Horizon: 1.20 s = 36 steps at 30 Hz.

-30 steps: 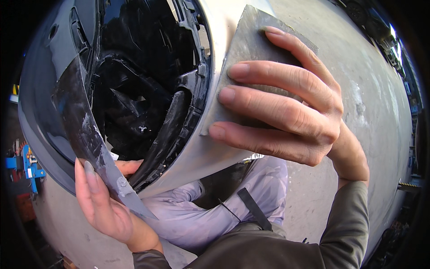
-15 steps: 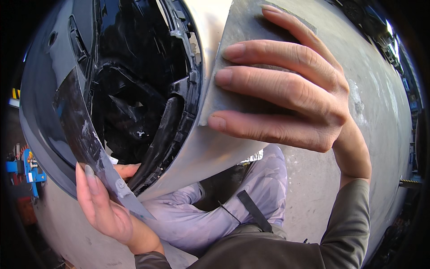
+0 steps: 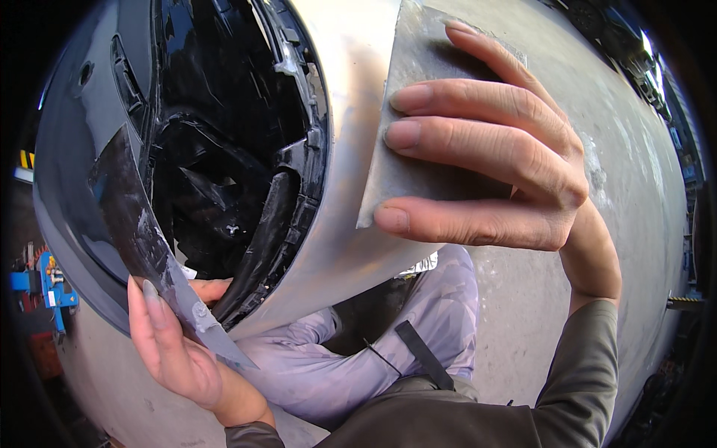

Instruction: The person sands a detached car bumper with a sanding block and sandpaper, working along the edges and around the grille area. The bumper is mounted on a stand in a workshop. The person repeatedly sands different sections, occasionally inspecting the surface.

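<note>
My right hand (image 3: 493, 157) lies over a grey sheet that looks like sandpaper (image 3: 385, 179), its fingers spread across it and its thumb hidden. The sheet rests against the curved outer side of a car bumper (image 3: 343, 201), whose surface is pale and dull with brownish patches. At the lower left, my left hand (image 3: 175, 343) grips the lower part of a dark, scuffed, pointed strip (image 3: 142, 231), with fingers on both sides of it. Whether this strip belongs to the bumper, I cannot tell. Beside it, the bumper has a wide black opening (image 3: 224, 149) with clips along its rim.
My crossed legs (image 3: 299, 366) are under the bumper's near end. Grey concrete floor (image 3: 523, 321) spreads to the right. Blue equipment (image 3: 56, 287) stands at the far left, and a dark vehicle (image 3: 620, 52) is at the upper right.
My right hand and the sandpaper have shifted a little to the right and down along the bumper, baring more of its pale surface. My left hand keeps its grip, almost unmoved.
</note>
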Each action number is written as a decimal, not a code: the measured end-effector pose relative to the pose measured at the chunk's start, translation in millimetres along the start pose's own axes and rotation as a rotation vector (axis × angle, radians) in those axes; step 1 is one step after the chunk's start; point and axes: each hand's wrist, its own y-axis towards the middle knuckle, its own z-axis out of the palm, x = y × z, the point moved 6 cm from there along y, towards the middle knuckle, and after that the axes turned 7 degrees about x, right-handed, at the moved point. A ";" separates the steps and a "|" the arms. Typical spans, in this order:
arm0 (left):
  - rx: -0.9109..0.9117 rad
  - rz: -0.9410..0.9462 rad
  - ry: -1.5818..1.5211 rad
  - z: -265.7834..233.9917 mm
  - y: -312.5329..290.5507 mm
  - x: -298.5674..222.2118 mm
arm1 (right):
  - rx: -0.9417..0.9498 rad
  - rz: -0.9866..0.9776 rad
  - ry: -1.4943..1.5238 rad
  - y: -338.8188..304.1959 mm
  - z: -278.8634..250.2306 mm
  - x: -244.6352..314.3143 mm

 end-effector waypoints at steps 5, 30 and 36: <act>0.040 0.026 0.004 2.4 -1.5 -3.5 | -0.168 0.259 0.156 1.6 18.1 3.3; 0.080 -0.021 -0.026 -3.7 0.7 -0.2 | -0.037 0.205 0.221 1.5 17.7 -8.2; 0.051 -0.017 -0.040 2.0 0.5 -2.6 | -0.040 0.178 0.212 -6.0 15.8 -3.4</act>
